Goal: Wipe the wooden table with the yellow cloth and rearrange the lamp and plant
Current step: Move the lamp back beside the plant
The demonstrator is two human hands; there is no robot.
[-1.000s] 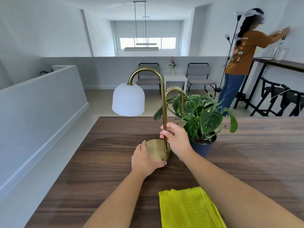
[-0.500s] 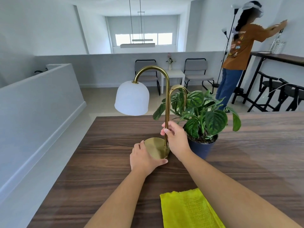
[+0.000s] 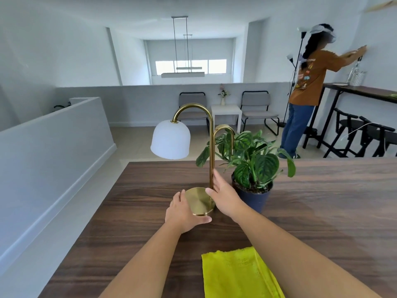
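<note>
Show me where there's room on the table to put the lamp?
Bare wood lies left of the lamp, out to the table edge, and right of the plant. It is crowded between lamp and plant, and by the yellow cloth.

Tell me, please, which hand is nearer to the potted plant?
Right. The right hand is beside the plant, against the lamp stem; the left hand is beyond the lamp base.

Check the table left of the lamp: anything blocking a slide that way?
Nothing visible. The wooden table left of the lamp is bare; only the left hand cups that side. The plant stands right, the yellow cloth nearer.
</note>
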